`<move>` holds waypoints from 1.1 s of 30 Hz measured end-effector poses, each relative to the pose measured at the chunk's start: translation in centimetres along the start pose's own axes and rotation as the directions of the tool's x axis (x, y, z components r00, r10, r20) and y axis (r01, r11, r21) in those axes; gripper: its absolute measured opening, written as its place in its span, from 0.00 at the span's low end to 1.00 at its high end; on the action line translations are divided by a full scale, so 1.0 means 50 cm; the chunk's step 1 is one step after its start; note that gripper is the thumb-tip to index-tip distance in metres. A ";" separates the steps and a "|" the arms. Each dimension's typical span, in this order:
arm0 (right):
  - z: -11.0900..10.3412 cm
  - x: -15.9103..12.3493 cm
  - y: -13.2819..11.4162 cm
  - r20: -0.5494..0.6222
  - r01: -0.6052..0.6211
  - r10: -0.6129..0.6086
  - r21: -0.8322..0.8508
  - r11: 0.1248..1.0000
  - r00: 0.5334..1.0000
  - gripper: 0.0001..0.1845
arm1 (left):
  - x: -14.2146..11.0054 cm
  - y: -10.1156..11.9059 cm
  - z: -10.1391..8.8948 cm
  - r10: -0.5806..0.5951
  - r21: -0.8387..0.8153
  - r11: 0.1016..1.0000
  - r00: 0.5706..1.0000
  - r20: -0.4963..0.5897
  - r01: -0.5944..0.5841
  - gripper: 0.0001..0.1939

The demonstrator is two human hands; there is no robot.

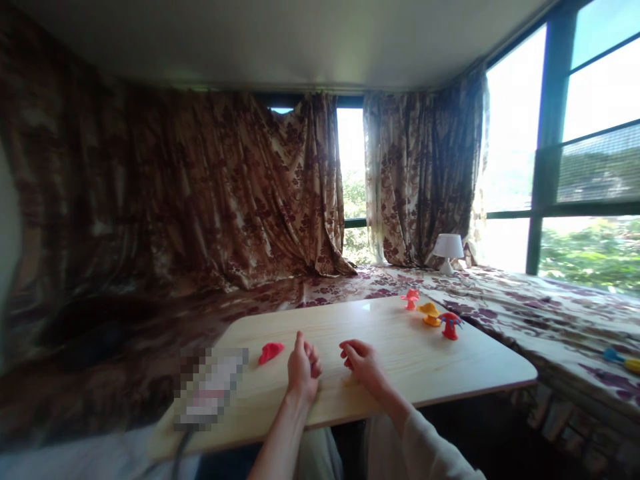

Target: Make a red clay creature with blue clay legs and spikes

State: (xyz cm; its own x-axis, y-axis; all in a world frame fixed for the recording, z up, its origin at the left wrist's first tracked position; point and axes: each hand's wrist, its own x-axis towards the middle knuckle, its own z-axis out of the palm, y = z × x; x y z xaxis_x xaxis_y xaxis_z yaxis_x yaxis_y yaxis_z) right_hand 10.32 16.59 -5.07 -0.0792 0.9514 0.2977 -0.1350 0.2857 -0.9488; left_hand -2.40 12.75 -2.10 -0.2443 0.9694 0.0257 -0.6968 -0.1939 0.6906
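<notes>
My left hand (303, 367) is above the near middle of the wooden table (320, 320), thumb stretched up and fingers loosely curled. Nothing shows in it. Facing it, my right hand (365, 363) has half-bent, slightly parted fingers pointing left, and I see nothing between them. A gap separates the hands. Left of my left hand lies a soft-looking pinkish-red lump (271, 353), untouched. Three small figures with wide tops stand at the table's far right: a light red one (411, 299), a yellow one (431, 314) and a red one with blue strips (451, 325).
A pixelated flat object (213, 390) with a dark cable lies at the table's left end. Behind, a white lamp (449, 252) stands on a flower-patterned cover (340, 288). Blue and yellow items (620, 359) lie at the far right. Curtains (225, 193) and windows surround the space.
</notes>
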 end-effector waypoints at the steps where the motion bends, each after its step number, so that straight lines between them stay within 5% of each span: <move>1: 0.001 0.000 0.001 -0.004 0.000 0.000 -0.001 1.000 1.000 0.14 | -0.002 0.001 0.001 0.008 -0.004 1.000 1.000 0.002 -0.008 0.28; 3: 0.004 0.001 0.002 -0.010 0.003 -0.003 -0.004 1.000 1.000 0.14 | -0.007 0.003 0.005 0.006 -0.014 1.000 1.000 0.030 -0.006 0.25; 7: 0.009 0.003 0.004 -0.021 0.017 -0.017 -0.006 1.000 1.000 0.14 | -0.012 0.003 0.011 -0.065 0.012 0.998 0.997 0.031 0.064 0.06; 13: 0.012 0.008 0.015 -0.033 0.035 -0.034 0.002 0.999 0.999 0.13 | 0.001 -0.014 -0.005 -0.043 0.177 0.983 0.999 -0.004 0.043 0.11; 17: 0.012 0.015 0.026 -0.035 0.030 -0.030 0.011 0.999 0.999 0.13 | 0.002 -0.009 -0.004 -0.046 0.112 0.993 0.999 0.020 0.043 0.03; 23: 0.014 0.020 0.029 -0.038 0.024 -0.023 0.022 0.999 0.999 0.14 | -0.008 0.000 0.007 -0.150 0.072 0.985 0.985 -0.083 0.156 0.07; 28: 0.014 0.016 0.022 -0.047 0.024 -0.023 0.018 1.000 0.999 0.13 | -0.007 -0.006 0.004 -0.092 0.092 0.991 0.996 -0.012 0.093 0.04; 33: 0.012 0.013 0.018 -0.048 0.033 -0.033 0.014 0.999 0.998 0.13 | -0.003 -0.008 0.001 -0.060 0.136 0.988 0.995 -0.076 0.070 0.06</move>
State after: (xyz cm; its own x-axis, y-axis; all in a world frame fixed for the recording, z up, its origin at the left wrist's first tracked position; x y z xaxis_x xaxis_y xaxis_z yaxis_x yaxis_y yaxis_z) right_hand 9.53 17.41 -5.66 -0.0269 0.9460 0.3229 -0.1511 0.3155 -0.9368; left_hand -2.04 12.69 -2.36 -0.2527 0.9650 -0.0709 -0.6143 -0.1034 0.7823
